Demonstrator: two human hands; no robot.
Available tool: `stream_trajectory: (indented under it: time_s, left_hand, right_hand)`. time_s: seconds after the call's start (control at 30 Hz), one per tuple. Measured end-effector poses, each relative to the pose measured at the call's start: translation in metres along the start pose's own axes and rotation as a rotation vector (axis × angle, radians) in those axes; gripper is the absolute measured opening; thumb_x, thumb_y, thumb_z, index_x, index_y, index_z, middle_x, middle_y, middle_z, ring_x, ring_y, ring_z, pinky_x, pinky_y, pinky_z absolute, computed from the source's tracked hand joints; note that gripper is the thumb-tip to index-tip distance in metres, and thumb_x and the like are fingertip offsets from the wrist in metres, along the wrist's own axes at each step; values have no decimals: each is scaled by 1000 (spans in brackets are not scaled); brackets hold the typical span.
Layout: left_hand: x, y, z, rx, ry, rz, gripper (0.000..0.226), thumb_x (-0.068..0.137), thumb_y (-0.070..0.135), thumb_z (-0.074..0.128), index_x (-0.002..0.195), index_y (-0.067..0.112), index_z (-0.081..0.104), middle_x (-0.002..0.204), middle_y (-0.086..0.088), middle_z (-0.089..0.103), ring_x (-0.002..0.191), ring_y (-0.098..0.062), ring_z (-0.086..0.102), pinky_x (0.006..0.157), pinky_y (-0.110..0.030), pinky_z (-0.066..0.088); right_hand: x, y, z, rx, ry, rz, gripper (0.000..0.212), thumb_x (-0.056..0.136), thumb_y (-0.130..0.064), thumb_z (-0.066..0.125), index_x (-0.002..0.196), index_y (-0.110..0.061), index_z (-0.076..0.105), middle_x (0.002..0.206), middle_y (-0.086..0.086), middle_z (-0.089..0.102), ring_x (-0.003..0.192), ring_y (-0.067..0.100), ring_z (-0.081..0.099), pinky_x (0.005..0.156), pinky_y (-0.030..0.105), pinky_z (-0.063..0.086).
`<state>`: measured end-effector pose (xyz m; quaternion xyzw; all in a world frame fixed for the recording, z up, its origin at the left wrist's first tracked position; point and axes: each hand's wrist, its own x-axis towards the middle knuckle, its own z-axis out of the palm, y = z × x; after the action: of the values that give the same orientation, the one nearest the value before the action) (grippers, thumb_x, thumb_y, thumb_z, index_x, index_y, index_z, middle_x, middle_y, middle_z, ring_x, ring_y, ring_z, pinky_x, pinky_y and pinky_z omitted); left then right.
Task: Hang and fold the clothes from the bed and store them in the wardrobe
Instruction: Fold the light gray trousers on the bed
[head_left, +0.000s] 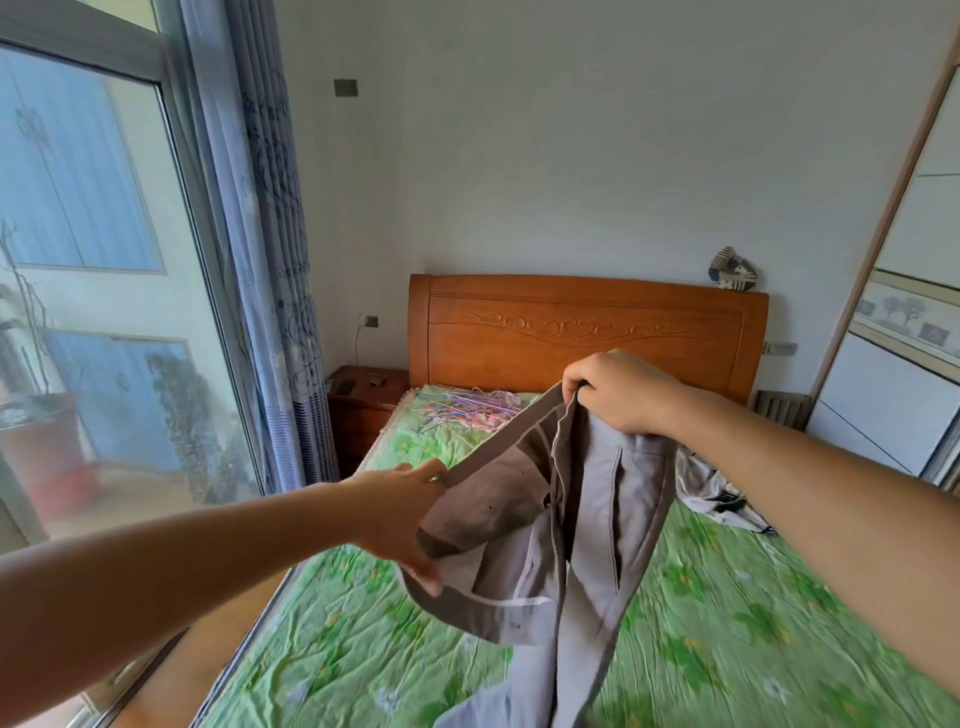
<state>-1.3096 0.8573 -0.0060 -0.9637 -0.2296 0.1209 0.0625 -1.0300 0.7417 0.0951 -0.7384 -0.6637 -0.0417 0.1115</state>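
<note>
1. Holding trousers (545, 519) up over the bed (753, 623) by the waistband (498, 449), legs (587, 597) dangling toward it.
2. Gripping one end tight in the right hand (618, 395), raised higher; grasping the other end in the left hand (400, 519), thumb above, fingers below.
3. Probably squaring up the legs for folding or hanging.
4. At risk of a crooked fold: waistband twisted and gaping, legs lying uneven.
5. Could slip from the left hand's looser hold and crumple on the bed.
6. Well apart from the hangers (467, 408) by the headboard (587, 332); reaching one-handed might drag the legs.
</note>
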Motion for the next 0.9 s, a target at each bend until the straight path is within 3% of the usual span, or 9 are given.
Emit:
stream_trajectory:
  time_s: [0.1, 0.2, 0.3, 0.47, 0.57, 0.67, 0.73, 0.8, 0.9]
  left_hand:
    - [7, 2, 30, 141, 36, 32, 118, 62, 67, 80, 151, 12, 24, 149, 4, 18, 120, -23, 48, 98, -42, 52]
    - [10, 5, 52, 159, 161, 74, 54, 93, 27, 58, 140, 7, 40, 141, -6, 34, 121, -27, 48, 97, -41, 49]
    - [8, 6, 62, 121, 191, 46, 35, 96, 26, 49, 128, 13, 53, 134, -7, 42, 122, -28, 46, 95, -43, 48]
    - [-1, 34, 84, 38, 370, -20, 89, 68, 80, 51, 135, 22, 56, 148, -13, 40, 131, -33, 46, 102, -44, 50]
    - [3, 63, 99, -11, 439, -43, 102, 63, 86, 57, 142, 21, 51, 150, -16, 40, 131, -33, 49, 103, -41, 50]
    - [10, 84, 115, -190, 338, -84, 105, 69, 82, 58, 154, 25, 29, 163, -10, 5, 147, -32, 24, 116, -43, 31]
    - [12, 97, 124, -159, 334, -93, 125, 59, 91, 47, 158, 19, 20, 166, -11, -12, 153, -35, 4, 122, -53, 16]
    - [15, 113, 133, -94, 308, -110, 144, 50, 95, 46, 159, 10, 6, 162, -13, -29, 151, -36, -19, 118, -67, 3]
    - [26, 135, 139, -66, 344, -129, 149, 49, 86, 69, 159, 7, 5, 161, -16, -31, 148, -35, -28, 110, -76, 0]
  right_hand:
    - [1, -1, 2, 22, 2, 4, 29, 89, -12, 45, 83, -32, 66, 74, -11, 64, 69, 14, 60, 64, 31, 46]
    - [-1, -3, 5, 34, 5, 1, 29, 89, -13, 46, 83, -32, 66, 71, -12, 62, 66, 10, 58, 57, 26, 38]
    - [-4, -3, 6, 48, 7, 3, 29, 90, -12, 45, 86, -30, 68, 74, -10, 64, 67, 8, 57, 56, 25, 35]
    - [-6, -4, 8, 47, 12, 12, 29, 91, -11, 45, 86, -29, 69, 71, -10, 63, 63, 12, 58, 54, 27, 35]
    - [-6, -6, 10, 42, 6, 16, 30, 91, -10, 45, 86, -28, 69, 68, -8, 63, 61, 15, 58, 53, 28, 35]
    - [-6, -9, 12, 43, -9, 19, 31, 91, -11, 44, 85, -29, 67, 65, -6, 62, 59, 16, 58, 53, 29, 36]
    - [-6, -11, 13, 44, -13, 21, 31, 91, -11, 43, 83, -30, 66, 64, -6, 63, 57, 16, 57, 52, 28, 35]
    - [-4, -12, 15, 44, -14, 26, 31, 91, -11, 43, 82, -30, 66, 66, -3, 65, 59, 18, 59, 52, 28, 37]
    - [-3, -13, 17, 51, -11, 28, 31, 90, -10, 43, 82, -29, 66, 71, 0, 68, 63, 22, 62, 56, 29, 43]
